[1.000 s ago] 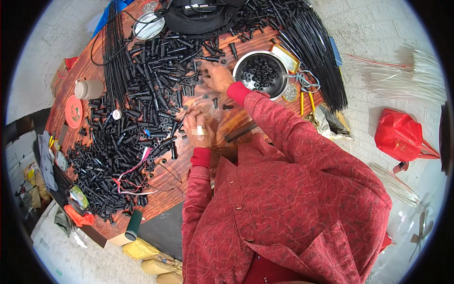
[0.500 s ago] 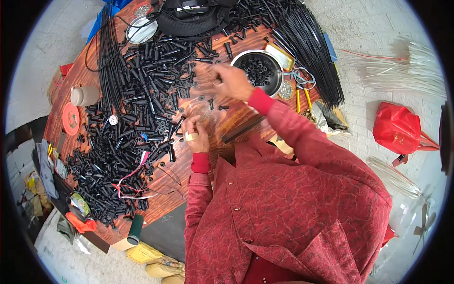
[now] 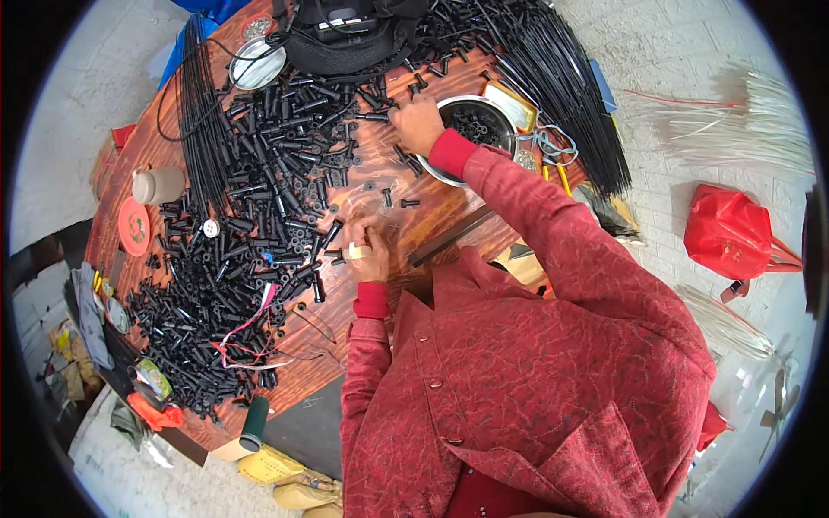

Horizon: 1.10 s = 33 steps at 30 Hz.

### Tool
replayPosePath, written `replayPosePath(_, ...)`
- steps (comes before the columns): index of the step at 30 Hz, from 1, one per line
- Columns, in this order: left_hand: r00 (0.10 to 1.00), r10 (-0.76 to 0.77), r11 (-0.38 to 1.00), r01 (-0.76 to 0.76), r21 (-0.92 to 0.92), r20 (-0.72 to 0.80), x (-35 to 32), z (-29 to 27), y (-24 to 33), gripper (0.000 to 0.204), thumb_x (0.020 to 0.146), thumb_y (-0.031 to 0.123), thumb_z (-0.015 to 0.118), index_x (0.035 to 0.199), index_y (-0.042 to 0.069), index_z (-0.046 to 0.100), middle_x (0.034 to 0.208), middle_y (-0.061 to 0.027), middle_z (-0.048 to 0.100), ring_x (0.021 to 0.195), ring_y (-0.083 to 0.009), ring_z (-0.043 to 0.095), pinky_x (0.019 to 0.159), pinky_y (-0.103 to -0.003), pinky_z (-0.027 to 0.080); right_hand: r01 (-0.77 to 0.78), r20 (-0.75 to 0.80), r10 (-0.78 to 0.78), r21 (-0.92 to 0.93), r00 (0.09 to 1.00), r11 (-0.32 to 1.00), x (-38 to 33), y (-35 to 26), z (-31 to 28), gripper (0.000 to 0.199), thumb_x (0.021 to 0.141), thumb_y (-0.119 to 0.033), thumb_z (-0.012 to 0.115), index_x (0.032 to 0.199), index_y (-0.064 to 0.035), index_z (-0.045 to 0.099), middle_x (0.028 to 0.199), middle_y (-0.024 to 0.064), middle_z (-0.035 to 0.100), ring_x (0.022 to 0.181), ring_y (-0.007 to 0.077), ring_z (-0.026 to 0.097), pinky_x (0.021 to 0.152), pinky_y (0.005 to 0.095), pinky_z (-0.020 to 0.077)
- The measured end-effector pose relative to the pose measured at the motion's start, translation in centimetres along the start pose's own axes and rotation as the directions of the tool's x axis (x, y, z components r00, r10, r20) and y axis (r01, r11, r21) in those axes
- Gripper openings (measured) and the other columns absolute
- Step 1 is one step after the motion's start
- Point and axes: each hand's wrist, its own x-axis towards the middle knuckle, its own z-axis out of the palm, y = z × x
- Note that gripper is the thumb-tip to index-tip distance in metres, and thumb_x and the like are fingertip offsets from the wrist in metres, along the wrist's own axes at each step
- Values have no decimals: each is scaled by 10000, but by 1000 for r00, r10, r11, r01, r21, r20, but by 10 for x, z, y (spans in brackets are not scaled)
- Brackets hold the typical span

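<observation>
My right hand reaches over the table beside the steel bowl, its fingers closed at the end of a black bolt-shaped plastic part. The fingertips partly hide that end. Small black ring-like pieces fill the bowl. My left hand, a pale bandage on one finger, rests nearer me with fingers curled at the edge of a crumpled clear plastic bag. The bag's contents are hard to make out. Loose black parts lie just right of the bag.
Heaped black parts cover the table's left half. Bundles of black rods lie far right, others at left. A black bag stands at the back. Yellow-handled pliers and a dark bar lie at right.
My right hand has moved away from me, from over the table near the clear bag to the black part left of the bowl. My left hand stays by the bag.
</observation>
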Motion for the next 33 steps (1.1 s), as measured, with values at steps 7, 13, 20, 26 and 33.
replayPosePath(7,962,271,915,-263,305,15,71,12,-12,176,870,61,646,1038,81,691,1006,-143,627,957,-367,592,841,-476,477,-145,189,94,278,977,950,9,-19,10,204,772,-165,690,945,-60,661,790,189,709,760,388,713,645,494,568)
replayPosePath(13,976,214,843,-205,498,41,112,25,-7,302,821,165,724,1120,122,718,1021,-90,594,965,-314,562,812,-447,457,-30,-15,43,502,999,864,33,-49,3,178,804,-213,691,906,-68,676,914,129,684,810,343,705,668,461,562)
replayPosePath(20,986,157,830,-164,533,59,107,20,-22,199,798,259,760,974,168,739,1023,-50,592,993,-287,553,821,-432,443,129,-1,-131,196,991,972,45,-54,37,196,743,-207,712,888,-77,729,911,116,709,1001,311,709,771,409,594)
replayPosePath(26,989,145,847,-139,514,30,93,13,-24,188,789,280,779,936,171,736,1017,-48,602,999,-290,552,836,-438,446,139,12,-148,276,989,951,34,-53,26,235,735,-207,722,910,-51,710,940,134,716,968,332,714,757,427,596)
replayPosePath(33,984,179,896,-151,417,-27,79,1,-19,233,771,184,804,994,156,741,1041,-81,623,1021,-313,577,897,-438,470,22,-46,3,536,999,844,15,-20,-5,246,795,-221,733,906,-9,674,932,171,699,857,371,700,745,463,574)
